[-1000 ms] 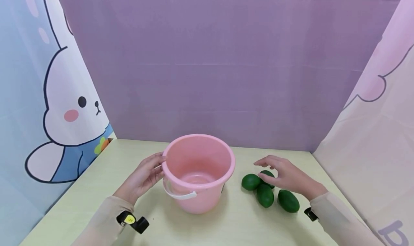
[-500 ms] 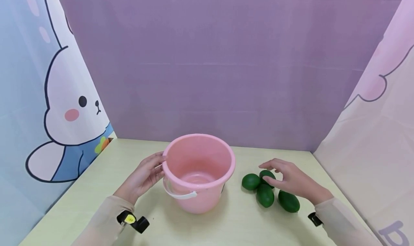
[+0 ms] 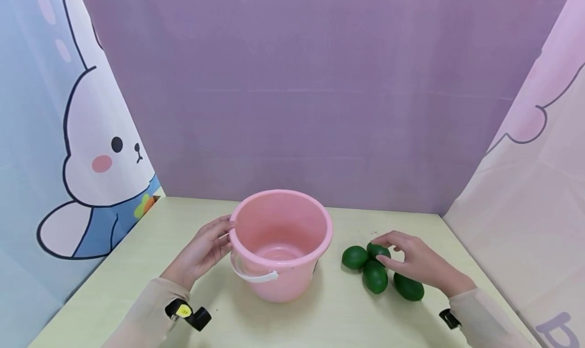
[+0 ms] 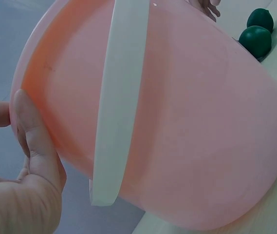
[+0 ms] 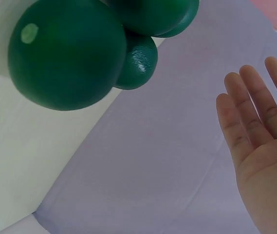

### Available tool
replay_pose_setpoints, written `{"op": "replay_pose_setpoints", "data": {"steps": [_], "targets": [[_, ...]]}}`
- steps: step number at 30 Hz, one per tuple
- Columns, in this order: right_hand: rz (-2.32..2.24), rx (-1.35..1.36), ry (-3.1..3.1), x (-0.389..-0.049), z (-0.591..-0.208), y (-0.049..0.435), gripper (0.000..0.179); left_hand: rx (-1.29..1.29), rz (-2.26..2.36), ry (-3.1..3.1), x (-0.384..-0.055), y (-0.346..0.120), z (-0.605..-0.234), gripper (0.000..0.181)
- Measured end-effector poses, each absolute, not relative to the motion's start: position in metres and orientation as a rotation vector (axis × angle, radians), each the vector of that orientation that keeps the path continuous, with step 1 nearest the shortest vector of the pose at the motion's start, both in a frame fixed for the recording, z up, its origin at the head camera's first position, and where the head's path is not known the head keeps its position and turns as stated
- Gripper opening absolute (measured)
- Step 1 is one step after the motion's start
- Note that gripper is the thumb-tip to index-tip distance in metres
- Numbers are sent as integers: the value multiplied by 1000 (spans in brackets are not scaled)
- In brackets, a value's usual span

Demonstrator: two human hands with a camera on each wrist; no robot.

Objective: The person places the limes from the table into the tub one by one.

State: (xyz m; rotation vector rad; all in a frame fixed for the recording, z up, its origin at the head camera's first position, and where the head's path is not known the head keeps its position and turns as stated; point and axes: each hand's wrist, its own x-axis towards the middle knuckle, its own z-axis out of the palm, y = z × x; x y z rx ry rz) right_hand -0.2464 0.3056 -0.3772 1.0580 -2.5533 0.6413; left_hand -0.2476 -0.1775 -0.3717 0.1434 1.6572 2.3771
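Observation:
A pink bucket (image 3: 281,282) stands upright mid-table, its white handle (image 3: 260,277) hanging down in front. My left hand (image 3: 203,251) pinches the left side of its rim; in the left wrist view the thumb (image 4: 33,126) presses the outer wall just below the edge. Several dark green, lime-like fruits (image 3: 375,277) lie right of the bucket, three close together and one (image 3: 408,287) slightly apart. Over them hovers my right hand (image 3: 418,259), fingers loosely spread and holding nothing. In the right wrist view, a gap separates that hand (image 5: 267,141) from the fruits (image 5: 67,53).
The pale table (image 3: 292,327) meets a purple cloth (image 3: 292,94) at its back edge. A cartoon-printed curtain (image 3: 105,134) borders the left, and a pale pink-and-cream one (image 3: 539,206) the right. Each wrist wears a black strap; a small camera (image 3: 198,317) is on the left.
My right hand has drifted right and a little nearer to me, lower over the fruits. The left hand, bucket and fruits stay where they were.

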Motion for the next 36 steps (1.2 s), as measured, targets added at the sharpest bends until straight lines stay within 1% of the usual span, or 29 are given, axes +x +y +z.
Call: {"op": "replay_pose_setpoints", "data": {"steps": [11, 22, 31, 36], "targets": [[663, 1015, -2556, -242, -388, 314, 34, 137, 2386, 1657, -248, -177, -374, 33], [719, 957, -2595, -240, -400, 322, 29, 134, 2386, 1660, -249, -177, -374, 34], [739, 923, -2602, -238, -411, 331, 28, 123, 2368, 1680, -248, -176, -373, 42], [742, 900, -2613, -236, -417, 336, 27, 119, 2367, 1680, -249, -177, -373, 42]]}}
